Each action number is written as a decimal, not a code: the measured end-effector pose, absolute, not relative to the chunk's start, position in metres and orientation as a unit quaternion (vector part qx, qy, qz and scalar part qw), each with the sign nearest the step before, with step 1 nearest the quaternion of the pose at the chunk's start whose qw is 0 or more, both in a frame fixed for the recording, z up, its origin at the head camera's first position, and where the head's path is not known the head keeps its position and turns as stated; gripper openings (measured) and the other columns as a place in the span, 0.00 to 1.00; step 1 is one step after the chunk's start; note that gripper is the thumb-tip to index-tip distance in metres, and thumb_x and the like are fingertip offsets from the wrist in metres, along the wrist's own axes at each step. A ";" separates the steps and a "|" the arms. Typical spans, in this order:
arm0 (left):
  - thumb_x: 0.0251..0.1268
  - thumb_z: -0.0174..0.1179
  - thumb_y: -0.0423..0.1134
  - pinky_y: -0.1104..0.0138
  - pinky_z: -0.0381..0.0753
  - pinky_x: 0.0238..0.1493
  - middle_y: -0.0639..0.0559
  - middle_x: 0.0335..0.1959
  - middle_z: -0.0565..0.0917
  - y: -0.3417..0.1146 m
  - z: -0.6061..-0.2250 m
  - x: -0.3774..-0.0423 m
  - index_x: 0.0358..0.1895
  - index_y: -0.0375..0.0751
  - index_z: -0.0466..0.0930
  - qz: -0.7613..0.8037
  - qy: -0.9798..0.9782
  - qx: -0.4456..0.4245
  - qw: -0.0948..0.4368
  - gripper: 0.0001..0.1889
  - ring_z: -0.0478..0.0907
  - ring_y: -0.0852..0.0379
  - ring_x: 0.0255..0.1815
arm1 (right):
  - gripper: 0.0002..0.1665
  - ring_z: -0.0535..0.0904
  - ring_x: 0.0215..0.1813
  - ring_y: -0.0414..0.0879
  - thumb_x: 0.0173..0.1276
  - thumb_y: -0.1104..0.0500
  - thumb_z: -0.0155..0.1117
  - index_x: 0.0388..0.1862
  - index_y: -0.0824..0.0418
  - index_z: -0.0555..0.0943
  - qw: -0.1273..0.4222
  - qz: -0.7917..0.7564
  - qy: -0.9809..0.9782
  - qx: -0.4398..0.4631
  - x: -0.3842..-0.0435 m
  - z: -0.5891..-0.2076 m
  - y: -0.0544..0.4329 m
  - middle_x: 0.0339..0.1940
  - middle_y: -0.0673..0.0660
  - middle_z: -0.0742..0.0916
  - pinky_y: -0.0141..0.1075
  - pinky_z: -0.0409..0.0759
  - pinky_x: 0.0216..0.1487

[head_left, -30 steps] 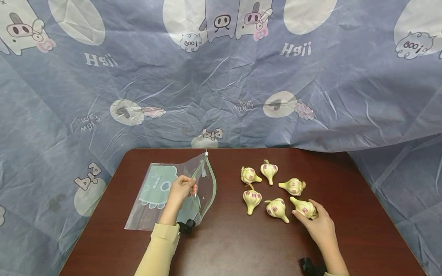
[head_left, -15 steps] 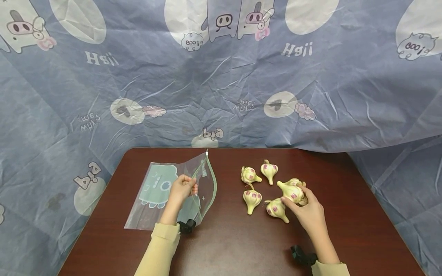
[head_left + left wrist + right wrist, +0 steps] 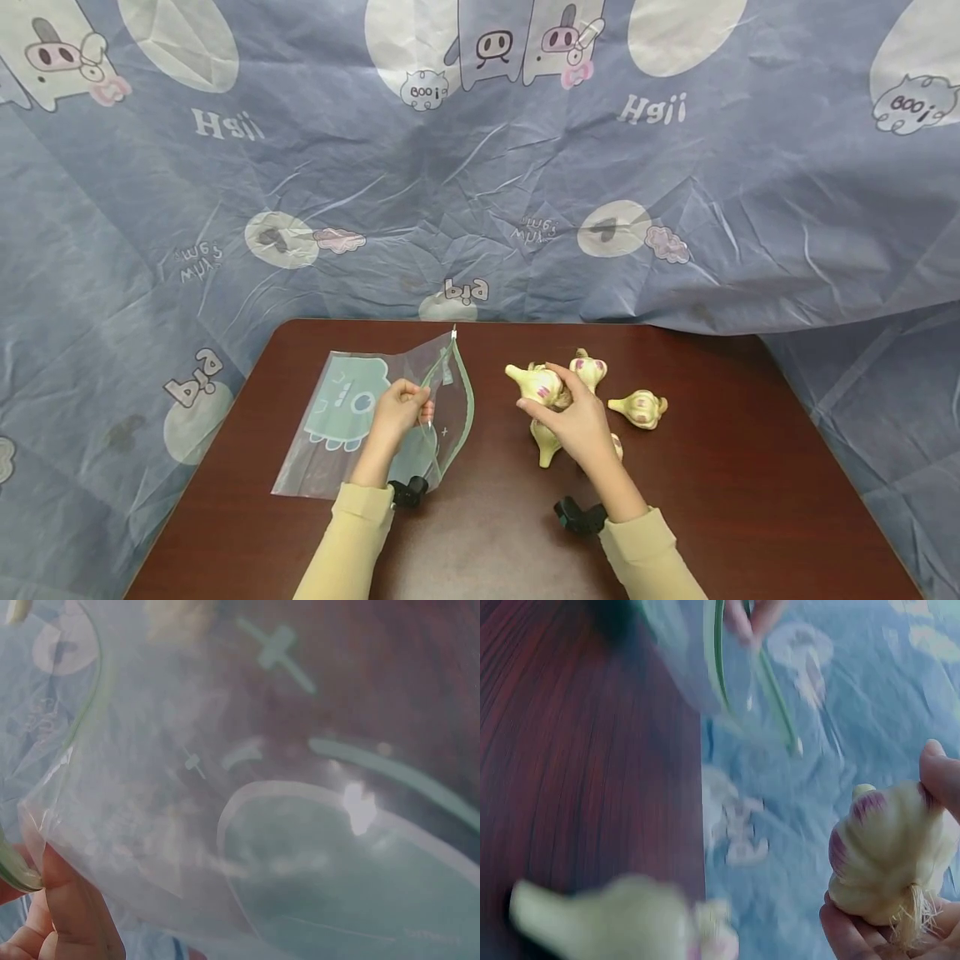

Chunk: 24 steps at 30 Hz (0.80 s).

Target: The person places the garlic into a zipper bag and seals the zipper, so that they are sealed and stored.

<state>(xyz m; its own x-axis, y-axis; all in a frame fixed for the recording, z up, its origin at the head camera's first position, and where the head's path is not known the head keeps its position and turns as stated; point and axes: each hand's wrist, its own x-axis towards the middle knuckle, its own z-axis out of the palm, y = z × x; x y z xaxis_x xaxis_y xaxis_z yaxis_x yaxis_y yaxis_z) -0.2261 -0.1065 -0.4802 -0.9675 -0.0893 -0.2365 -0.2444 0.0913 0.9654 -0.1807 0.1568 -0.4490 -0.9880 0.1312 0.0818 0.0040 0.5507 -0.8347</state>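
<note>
My left hand (image 3: 397, 412) pinches the rim of a clear zip bag (image 3: 456, 425) with a green seal and a printed green cartoon figure, its mouth spread toward the right. In the left wrist view the thumb and fingers (image 3: 75, 907) grip the bag's edge. My right hand (image 3: 581, 421) holds a garlic bulb (image 3: 535, 383) between thumb and fingers, stem pointing left toward the bag. Roots and purple patches on this bulb (image 3: 889, 855) show in the right wrist view.
Several more garlic bulbs lie on the brown table (image 3: 495, 533): one (image 3: 639, 408) to the right, one (image 3: 588, 369) behind the right hand, one (image 3: 546, 446) below it. Others are partly hidden by that hand. A blue printed cloth (image 3: 480, 192) hangs behind the table.
My right hand has lifted a garlic bulb from the right of the group and carried it leftward over the others. The left hand keeps its hold on the bag.
</note>
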 end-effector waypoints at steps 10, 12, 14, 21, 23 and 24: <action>0.70 0.57 0.31 0.74 0.81 0.26 0.51 0.20 0.80 -0.105 -0.479 -0.226 0.37 0.30 0.70 0.666 0.734 -0.117 0.058 0.07 0.78 0.64 0.19 | 0.45 0.77 0.62 0.55 0.51 0.44 0.80 0.67 0.55 0.74 0.057 0.495 -0.866 0.041 -0.197 -0.453 0.094 0.64 0.59 0.81 0.51 0.77 0.58; 0.70 0.57 0.31 0.74 0.81 0.26 0.51 0.20 0.80 -0.104 -0.480 -0.227 0.36 0.31 0.70 0.665 0.735 -0.118 0.057 0.07 0.78 0.64 0.18 | 0.44 0.79 0.58 0.52 0.51 0.43 0.80 0.66 0.55 0.75 0.055 0.494 -0.867 0.045 -0.198 -0.455 0.086 0.61 0.59 0.82 0.47 0.79 0.54; 0.70 0.57 0.30 0.74 0.81 0.26 0.51 0.20 0.80 -0.103 -0.481 -0.227 0.36 0.30 0.70 0.667 0.734 -0.119 0.055 0.07 0.77 0.65 0.18 | 0.44 0.80 0.55 0.51 0.51 0.43 0.79 0.66 0.55 0.75 0.052 0.490 -0.868 0.053 -0.199 -0.458 0.080 0.60 0.59 0.82 0.45 0.79 0.50; 0.70 0.57 0.31 0.74 0.81 0.26 0.48 0.22 0.81 -0.103 -0.481 -0.226 0.36 0.31 0.70 0.663 0.737 -0.116 0.055 0.07 0.78 0.64 0.19 | 0.43 0.80 0.52 0.51 0.52 0.43 0.79 0.64 0.58 0.76 0.044 0.480 -0.873 0.074 -0.203 -0.468 0.070 0.57 0.58 0.84 0.42 0.79 0.48; 0.71 0.57 0.31 0.74 0.81 0.26 0.49 0.22 0.80 -0.104 -0.481 -0.226 0.36 0.31 0.70 0.664 0.737 -0.116 0.055 0.07 0.78 0.64 0.19 | 0.43 0.80 0.52 0.51 0.51 0.43 0.79 0.64 0.59 0.76 0.041 0.476 -0.876 0.073 -0.204 -0.471 0.070 0.57 0.59 0.84 0.42 0.79 0.47; 0.71 0.56 0.30 0.74 0.81 0.26 0.49 0.22 0.80 -0.104 -0.481 -0.226 0.37 0.31 0.70 0.667 0.734 -0.116 0.056 0.06 0.77 0.64 0.19 | 0.43 0.80 0.51 0.51 0.52 0.43 0.79 0.64 0.59 0.76 0.040 0.473 -0.877 0.072 -0.205 -0.473 0.070 0.56 0.59 0.84 0.42 0.79 0.47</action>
